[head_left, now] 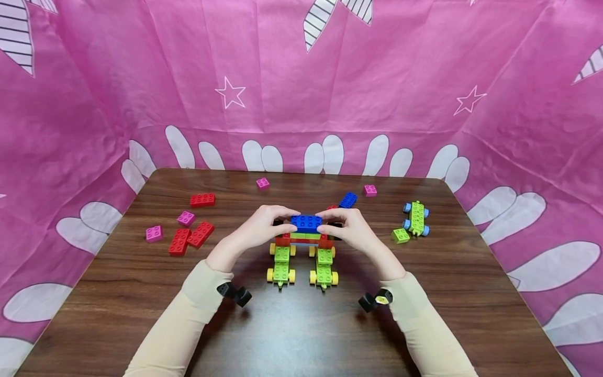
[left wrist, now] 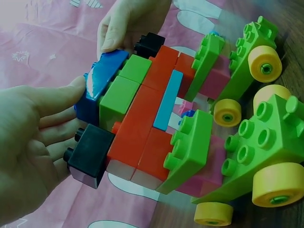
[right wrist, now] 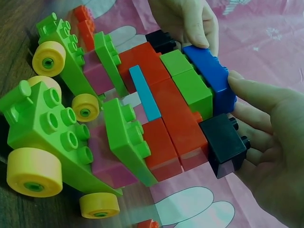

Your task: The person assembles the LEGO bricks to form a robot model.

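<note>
A blue brick [head_left: 306, 224] tops a tall toy-brick build in the middle of the table. My left hand [head_left: 258, 226] pinches its left end, thumb in front and fingers behind, while my right hand [head_left: 356, 230] does the same on the right. Beneath it are two green bricks [left wrist: 121, 92], red bricks [right wrist: 159, 99] and a thin light-blue piece [left wrist: 168, 99]. Black bricks [right wrist: 225, 145] stick up at both outer ends. Lower down, green and pink bricks [left wrist: 204, 164] join two green wheeled bases [head_left: 281, 267] with yellow wheels, standing side by side.
Red bricks [head_left: 202, 200] and pink bricks [head_left: 154, 234] lie scattered on the left. Farther back are another blue brick [head_left: 348, 200] and a pink brick [head_left: 370, 190]. To the right, a green base with blue wheels [head_left: 416, 218] lies beside a small green brick [head_left: 401, 235].
</note>
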A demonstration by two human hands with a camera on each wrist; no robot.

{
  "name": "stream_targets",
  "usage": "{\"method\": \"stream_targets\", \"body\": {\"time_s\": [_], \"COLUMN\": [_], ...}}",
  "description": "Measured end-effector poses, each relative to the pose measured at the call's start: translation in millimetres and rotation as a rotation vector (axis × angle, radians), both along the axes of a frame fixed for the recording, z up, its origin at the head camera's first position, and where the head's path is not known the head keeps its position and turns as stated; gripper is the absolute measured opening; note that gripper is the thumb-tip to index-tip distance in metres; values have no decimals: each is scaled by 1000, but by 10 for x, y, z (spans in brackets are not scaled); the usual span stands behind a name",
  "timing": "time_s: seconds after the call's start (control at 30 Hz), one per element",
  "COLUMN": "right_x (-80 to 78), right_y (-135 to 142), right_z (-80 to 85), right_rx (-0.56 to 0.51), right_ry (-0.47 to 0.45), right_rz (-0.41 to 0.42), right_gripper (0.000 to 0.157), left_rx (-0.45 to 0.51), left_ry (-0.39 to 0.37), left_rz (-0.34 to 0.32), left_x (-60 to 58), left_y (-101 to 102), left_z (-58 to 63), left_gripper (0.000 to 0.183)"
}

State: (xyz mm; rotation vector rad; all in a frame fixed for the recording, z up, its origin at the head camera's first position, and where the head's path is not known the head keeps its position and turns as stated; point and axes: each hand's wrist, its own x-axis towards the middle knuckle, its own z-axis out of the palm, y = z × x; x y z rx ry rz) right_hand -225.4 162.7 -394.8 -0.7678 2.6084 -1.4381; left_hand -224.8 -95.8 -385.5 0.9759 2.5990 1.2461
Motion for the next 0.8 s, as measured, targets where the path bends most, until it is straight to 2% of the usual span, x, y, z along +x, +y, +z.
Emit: {"method": "stream_targets", "body": {"time_s": [0.3,0.8], "right_x": [-2,-14], "right_y": [-9,-9], "right_z": [54,59], "right_rx": [9,12], "right_ry": [1,-17], "right_rz": [24,38], "right_gripper": [30,30], "left_rx": [-11,31], "left_ry": [-9,-28], "left_rz": [-6,-6], "left_x": [-21,-24], "left_y": [10,18], "left_z": [25,12], "left_gripper": [35,30]}}
